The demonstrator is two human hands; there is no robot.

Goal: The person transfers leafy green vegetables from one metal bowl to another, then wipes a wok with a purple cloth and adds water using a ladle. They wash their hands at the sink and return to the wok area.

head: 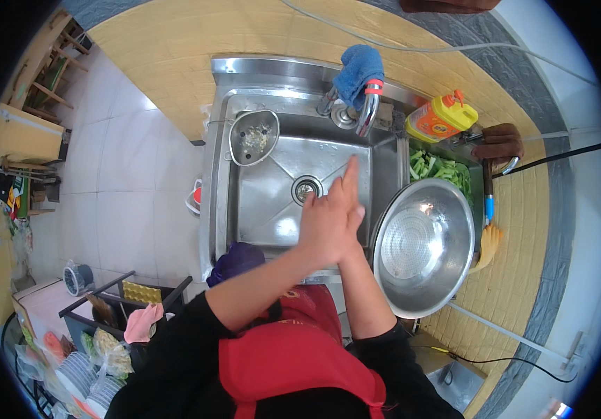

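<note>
My left hand (323, 226) and my right hand (354, 217) are pressed together above the stainless steel sink (258, 209), right of its drain (307, 190). They overlap, so part of the right hand and some fingers are hidden. One extended finger points towards the faucet. No object shows between the hands. A strainer basket (254, 138) with food scraps sits in the sink's back left corner. The metal faucet spout (367, 116) arches over the back edge, with a blue cloth (360, 73) draped beside it.
Large steel bowl (426, 246) leans at the right, beside chopped green vegetables (444, 173) in a second basin. A yellow detergent bottle (441, 118) stands behind them. A purple cloth (235, 262) lies at the front left edge. A black rack (117, 304) stands at lower left.
</note>
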